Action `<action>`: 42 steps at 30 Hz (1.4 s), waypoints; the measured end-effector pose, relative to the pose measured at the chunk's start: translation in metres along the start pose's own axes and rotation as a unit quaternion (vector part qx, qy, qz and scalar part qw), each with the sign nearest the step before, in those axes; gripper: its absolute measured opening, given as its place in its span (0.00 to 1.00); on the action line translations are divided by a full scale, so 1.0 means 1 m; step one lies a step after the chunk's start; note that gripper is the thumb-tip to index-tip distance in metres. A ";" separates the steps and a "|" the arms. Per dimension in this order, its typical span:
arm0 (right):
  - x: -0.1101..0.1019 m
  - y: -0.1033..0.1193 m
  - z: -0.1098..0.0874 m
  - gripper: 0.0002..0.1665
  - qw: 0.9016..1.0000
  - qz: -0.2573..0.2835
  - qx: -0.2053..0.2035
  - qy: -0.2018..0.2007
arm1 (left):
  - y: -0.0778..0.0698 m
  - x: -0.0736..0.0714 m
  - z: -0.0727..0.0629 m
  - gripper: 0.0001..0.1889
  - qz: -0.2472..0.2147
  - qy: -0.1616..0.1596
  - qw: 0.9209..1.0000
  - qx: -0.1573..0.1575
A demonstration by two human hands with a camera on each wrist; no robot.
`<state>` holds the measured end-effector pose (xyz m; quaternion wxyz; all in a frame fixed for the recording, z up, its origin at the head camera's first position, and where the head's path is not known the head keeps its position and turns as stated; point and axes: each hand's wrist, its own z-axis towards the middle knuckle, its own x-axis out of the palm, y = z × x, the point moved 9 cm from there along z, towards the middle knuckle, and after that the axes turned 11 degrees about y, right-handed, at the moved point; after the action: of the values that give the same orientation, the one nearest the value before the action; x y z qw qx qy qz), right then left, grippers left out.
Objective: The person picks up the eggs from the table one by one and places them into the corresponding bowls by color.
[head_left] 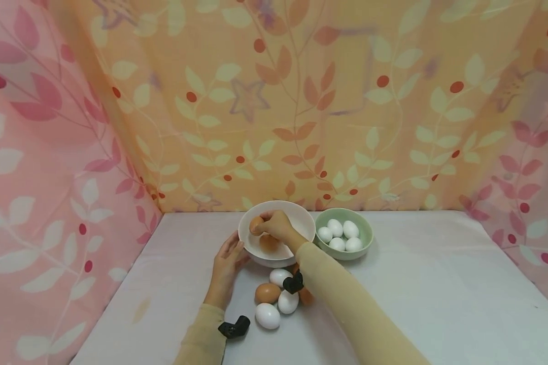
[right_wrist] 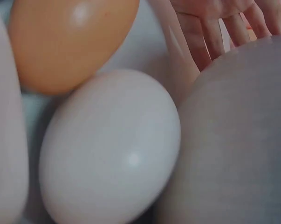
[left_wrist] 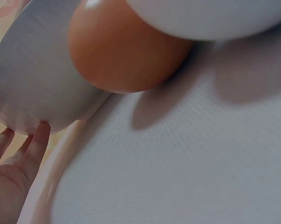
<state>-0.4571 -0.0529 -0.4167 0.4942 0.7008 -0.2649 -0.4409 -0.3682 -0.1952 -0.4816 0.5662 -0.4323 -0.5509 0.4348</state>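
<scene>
Just below the head frame's centre, the right hand (head_left: 279,225) pinches a brown egg (head_left: 256,226) between its fingers in the white bowl (head_left: 270,262), whose left side the left hand (head_left: 227,259) touches with extended fingers, loose eggs (head_left: 267,316) lying lower on the worktop (head_left: 438,289).

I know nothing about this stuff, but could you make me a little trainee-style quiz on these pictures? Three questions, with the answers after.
1. What does the right hand hold? A) a white egg; B) a brown egg; C) a spoon.
2. True or false: the left hand is holding an egg.
3. How many white eggs show in the green bowl?

Key:
1. B.
2. False; its fingers touch the outside of the white bowl.
3. Five.
</scene>
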 end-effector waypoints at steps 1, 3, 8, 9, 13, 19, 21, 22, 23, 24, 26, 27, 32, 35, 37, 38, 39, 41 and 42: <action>0.002 0.000 0.001 0.34 1.000 -0.006 -0.002 0.005 | 0.000 0.000 0.000 0.28 0.001 -0.001 1.000 0.001; 0.005 0.000 0.003 0.34 1.000 -0.021 -0.006 0.013 | 0.001 0.000 0.000 0.28 -0.001 -0.003 1.000 0.002; 0.006 0.001 0.003 0.33 0.998 -0.066 -0.013 0.005 | 0.001 0.001 0.001 0.28 -0.002 0.003 1.000 0.002; 0.006 0.001 0.004 0.33 0.997 -0.073 -0.013 0.004 | 0.001 0.002 0.001 0.28 -0.001 0.005 1.000 0.002; 0.005 -0.002 0.003 0.33 0.996 -0.092 -0.007 0.005 | 0.002 0.002 0.001 0.28 0.003 0.006 1.000 -0.001; 0.008 0.000 0.001 0.30 0.994 -0.109 -0.002 0.017 | -0.002 0.003 0.001 0.29 0.007 0.008 1.000 0.002; 0.012 0.000 0.002 0.28 0.993 -0.116 -0.003 0.030 | -0.002 0.003 0.001 0.29 0.007 0.009 1.000 0.003; 0.014 0.000 0.002 0.28 0.992 -0.123 -0.003 0.036 | -0.002 0.003 0.001 0.29 0.007 0.010 1.000 0.003; 0.016 -0.001 0.002 0.28 0.991 -0.130 -0.002 0.041 | -0.002 0.003 0.001 0.29 0.006 0.011 1.000 0.002; 0.018 -0.001 0.002 0.29 0.990 -0.136 0.000 0.047 | -0.001 0.003 0.001 0.29 0.005 0.010 1.000 0.000; 0.020 -0.003 0.001 0.29 0.988 -0.144 0.005 0.054 | 0.000 0.003 0.000 0.29 0.007 0.011 1.000 0.002; 0.021 -0.003 0.001 0.30 0.988 -0.146 0.009 0.055 | 0.000 0.002 0.000 0.29 0.006 0.009 1.000 0.001; 0.020 -0.005 -0.002 0.28 0.988 -0.143 0.019 0.056 | 0.001 0.001 0.000 0.29 0.001 0.007 1.000 0.005; 0.019 -0.005 -0.004 0.26 0.988 -0.143 0.016 0.051 | 0.001 0.000 -0.001 0.30 0.002 0.005 1.000 0.006; 0.017 -0.005 -0.006 0.25 0.989 -0.143 0.013 0.048 | 0.001 0.000 -0.001 0.30 0.002 0.003 1.000 0.005; 0.016 -0.005 -0.007 0.25 0.989 -0.142 0.010 0.046 | 0.001 0.000 -0.001 0.30 0.001 0.002 1.000 0.003; 0.015 -0.004 -0.008 0.25 0.989 -0.139 0.006 0.043 | 0.001 0.000 -0.001 0.30 0.001 0.003 1.000 0.003; 0.011 -0.002 -0.011 0.24 0.991 -0.129 -0.004 0.037 | 0.001 0.000 -0.001 0.29 0.001 0.002 1.000 0.000; 0.010 -0.001 -0.013 0.23 0.992 -0.117 -0.008 0.034 | 0.001 0.001 0.000 0.29 0.004 0.002 1.000 0.001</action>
<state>-0.4415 -0.0545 -0.4195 0.4534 0.7379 -0.1602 -0.4737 -0.3678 -0.1944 -0.4824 0.5662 -0.4350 -0.5476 0.4363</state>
